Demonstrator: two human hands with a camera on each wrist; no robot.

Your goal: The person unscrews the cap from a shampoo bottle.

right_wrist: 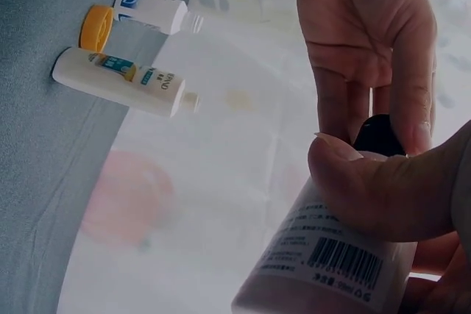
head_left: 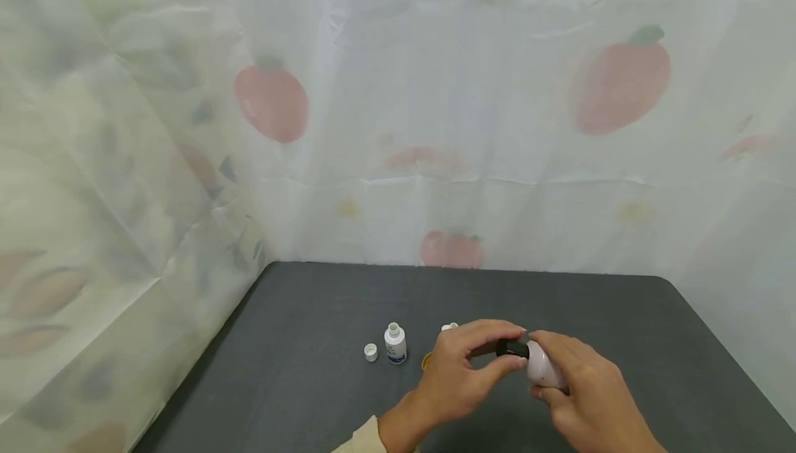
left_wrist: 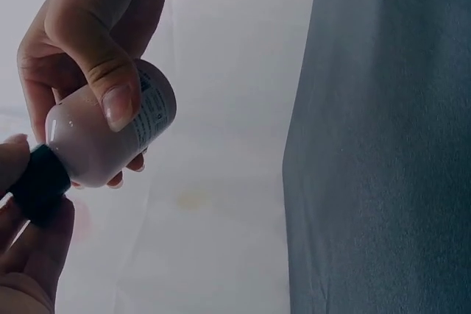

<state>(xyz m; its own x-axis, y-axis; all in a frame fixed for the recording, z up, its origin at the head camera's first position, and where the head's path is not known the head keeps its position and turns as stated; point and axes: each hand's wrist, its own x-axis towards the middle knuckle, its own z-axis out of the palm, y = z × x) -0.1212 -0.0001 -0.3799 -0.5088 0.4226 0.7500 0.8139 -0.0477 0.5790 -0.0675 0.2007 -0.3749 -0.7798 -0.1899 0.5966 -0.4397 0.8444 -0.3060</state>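
Between my hands is a pale pink bottle point(head_left: 542, 368) with a black cap point(head_left: 513, 348), raised over the table and lying nearly sideways in the head view. My left hand point(head_left: 452, 376) pinches the cap between thumb and fingers. The bottle's body is gripped by my right hand point(head_left: 589, 385), its thumb pressed along the side in the left wrist view. A printed label with a barcode point(right_wrist: 342, 261) shows in the right wrist view. The cap sits at the bottle's neck, and part of the body is hidden by the right fingers.
A small uncapped white bottle point(head_left: 395, 345) stands on the dark grey table point(head_left: 292, 384), with a white cap point(head_left: 370, 352) beside it. A taller open white bottle point(right_wrist: 121, 81) and a yellow cap point(right_wrist: 96, 29) are partly behind my left hand. Fruit-printed sheeting point(head_left: 373, 114) encloses the table.
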